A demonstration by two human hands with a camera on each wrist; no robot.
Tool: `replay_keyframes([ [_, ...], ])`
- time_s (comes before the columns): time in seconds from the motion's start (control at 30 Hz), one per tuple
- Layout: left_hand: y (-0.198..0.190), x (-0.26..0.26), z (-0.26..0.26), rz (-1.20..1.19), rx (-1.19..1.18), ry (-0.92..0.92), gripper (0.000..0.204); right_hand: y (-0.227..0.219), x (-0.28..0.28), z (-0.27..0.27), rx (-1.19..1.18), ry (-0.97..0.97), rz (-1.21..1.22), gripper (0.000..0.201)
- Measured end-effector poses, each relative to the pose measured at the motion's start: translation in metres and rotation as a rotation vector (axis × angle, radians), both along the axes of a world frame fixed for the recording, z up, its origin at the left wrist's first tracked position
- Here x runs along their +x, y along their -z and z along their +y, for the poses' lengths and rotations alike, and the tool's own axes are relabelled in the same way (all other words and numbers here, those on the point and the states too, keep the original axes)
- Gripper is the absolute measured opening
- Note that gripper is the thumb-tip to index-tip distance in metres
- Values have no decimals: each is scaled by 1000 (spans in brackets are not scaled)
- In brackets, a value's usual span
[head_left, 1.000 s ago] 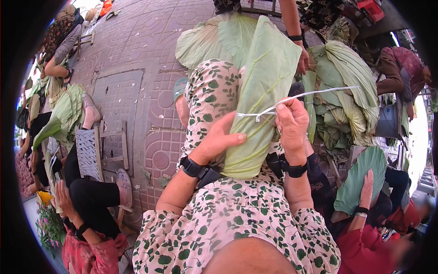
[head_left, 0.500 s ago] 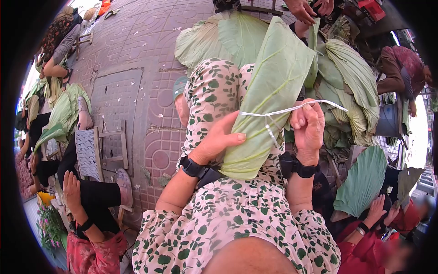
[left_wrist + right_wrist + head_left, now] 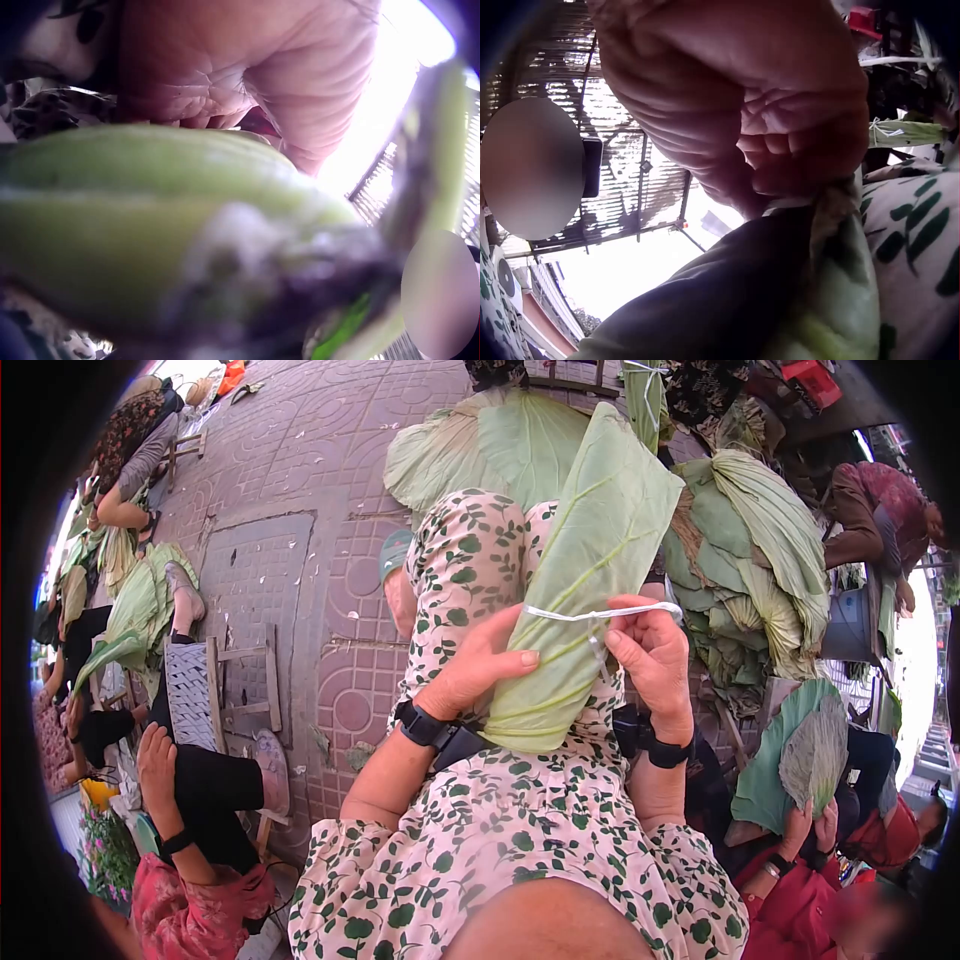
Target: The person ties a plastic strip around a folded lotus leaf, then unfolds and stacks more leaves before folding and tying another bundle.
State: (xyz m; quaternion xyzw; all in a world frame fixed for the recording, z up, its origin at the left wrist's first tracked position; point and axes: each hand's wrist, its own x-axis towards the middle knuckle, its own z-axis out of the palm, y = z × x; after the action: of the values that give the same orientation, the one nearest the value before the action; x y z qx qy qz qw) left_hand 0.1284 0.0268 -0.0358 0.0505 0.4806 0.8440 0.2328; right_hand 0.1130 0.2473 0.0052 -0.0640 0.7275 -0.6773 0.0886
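A folded pale green leaf bundle [image 3: 590, 530] lies slanted over the lap, with a white tie [image 3: 570, 615] running across its middle. My left hand [image 3: 475, 668] grips the bundle's left edge, thumb on top and fingers hidden beneath. Over at the right edge, my right hand [image 3: 655, 660] pinches the tie between thumb and fingers, and a short loop of it shows past the fingertips. Close up in the left wrist view, the bundle [image 3: 112, 187] is blurred below the palm. The right wrist view has curled fingers [image 3: 810, 161] right at the bundle's shaded edge.
Large leaves [image 3: 500, 450] are spread beyond the knees, and a leaf pile [image 3: 750, 560] stands at the right. Another person's hands [image 3: 805, 830] hold leaves at the lower right. A woven-seat stool [image 3: 195, 695] is on the left paving, near a seated person's hand [image 3: 157, 765].
My right hand drew the tie rightward, then came back slightly left; the tie's long free end now shows as a short loop. The left hand keeps its grip. Another person's hands left the upper right.
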Motion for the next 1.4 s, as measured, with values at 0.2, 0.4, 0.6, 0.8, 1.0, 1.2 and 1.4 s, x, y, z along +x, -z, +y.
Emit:
replay_keyframes([
  [0.2, 1, 0, 0, 12, -6, 5, 65, 5, -1, 21, -525, -76, -196, 31],
  [0.4, 4, -1, -2, -33, 52, 8, 70, 43, -6, 47, -1263, 97, -357, 23],
  [0.6, 3, 3, -6, -112, 145, -33, 68, 94, -18, 88, -1644, 332, -404, 8],
  [0.8, 6, 4, -7, -136, 267, -86, 66, 136, 11, 122, -1218, 690, -285, 10],
  [1.0, 6, 3, -6, -163, 207, -68, 64, 204, 68, 133, -66, 680, -348, 9],
  [1.2, -4, 2, -4, -148, 177, -51, 79, 224, 133, 133, 848, 292, -313, 12],
  [1.4, 1, 3, -4, -155, 189, -65, 79, 333, 212, 201, 1032, 83, -448, 29],
])
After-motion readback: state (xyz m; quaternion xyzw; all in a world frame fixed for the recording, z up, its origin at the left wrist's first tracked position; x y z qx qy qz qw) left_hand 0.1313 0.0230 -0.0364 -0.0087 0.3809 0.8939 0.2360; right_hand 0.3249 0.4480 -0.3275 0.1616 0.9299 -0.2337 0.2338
